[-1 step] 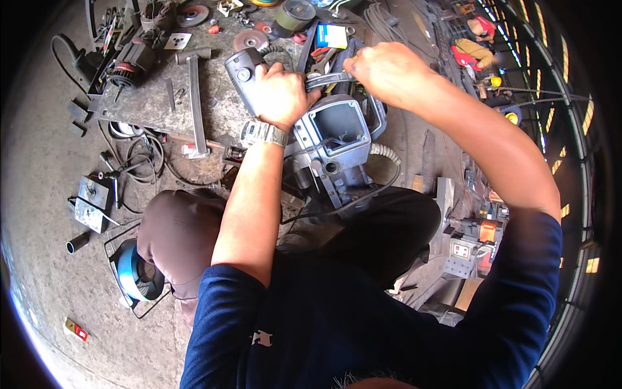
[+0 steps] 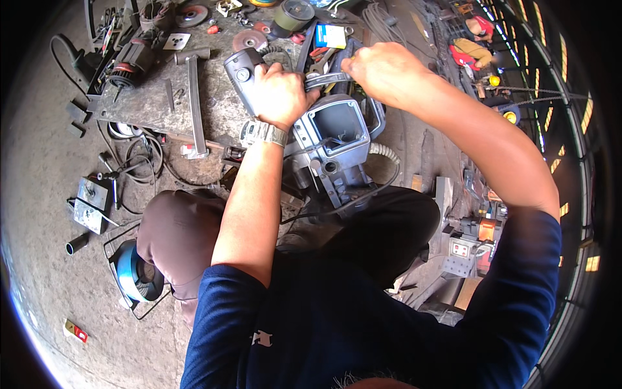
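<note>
A grey power tool (image 2: 337, 129) with an open rectangular cavity in its housing sits on the floor between my knees. My left hand (image 2: 278, 94), a metal watch (image 2: 262, 133) on its wrist, is closed around the tool's grey handle (image 2: 238, 68). My right hand (image 2: 382, 70) hovers just above the housing and pinches a thin dark metal tool (image 2: 322, 79) that reaches toward my left hand. A black cable (image 2: 363, 194) curls out from under the housing. What the thin tool's tip touches is hidden by my fingers.
A steel plate (image 2: 149, 104) with a hammer (image 2: 194, 97) lies at the left, beside an electric motor (image 2: 129, 61). Grinding discs (image 2: 249, 40) and small parts lie beyond. Cables (image 2: 139, 155), a blue reel (image 2: 139, 272) and a grey box (image 2: 460, 249) surround me. A person (image 2: 476, 29) sits far off.
</note>
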Motion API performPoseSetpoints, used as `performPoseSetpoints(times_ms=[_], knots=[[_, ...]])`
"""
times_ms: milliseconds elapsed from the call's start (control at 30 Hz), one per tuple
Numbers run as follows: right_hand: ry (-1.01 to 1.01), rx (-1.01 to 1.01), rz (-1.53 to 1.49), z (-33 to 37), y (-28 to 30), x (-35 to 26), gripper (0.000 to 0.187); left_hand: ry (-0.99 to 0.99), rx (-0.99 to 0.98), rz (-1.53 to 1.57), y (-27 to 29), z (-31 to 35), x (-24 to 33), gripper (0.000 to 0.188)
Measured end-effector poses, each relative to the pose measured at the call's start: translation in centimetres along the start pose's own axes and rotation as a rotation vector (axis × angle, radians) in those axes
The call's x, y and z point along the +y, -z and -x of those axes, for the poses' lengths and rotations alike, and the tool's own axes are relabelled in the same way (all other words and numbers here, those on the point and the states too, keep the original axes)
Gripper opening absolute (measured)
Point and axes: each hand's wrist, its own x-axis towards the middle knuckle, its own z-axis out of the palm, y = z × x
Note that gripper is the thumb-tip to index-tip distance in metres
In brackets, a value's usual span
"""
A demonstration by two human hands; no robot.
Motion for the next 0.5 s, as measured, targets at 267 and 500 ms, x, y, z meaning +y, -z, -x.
performPoseSetpoints(times_ms=[267, 500], knots=[[-0.082, -0.031, -0.084, -1.0, -1.2, -2.3, 0.021, 0.026, -0.021, 0.032, 0.3, 1.0, -0.8, 0.042], [0.071, -0.128, 0.072, -3.7, 2.4, -5.4, 0.017, 0.038, -0.06, -0.044, 0.4, 1.4, -0.9, 0.044]])
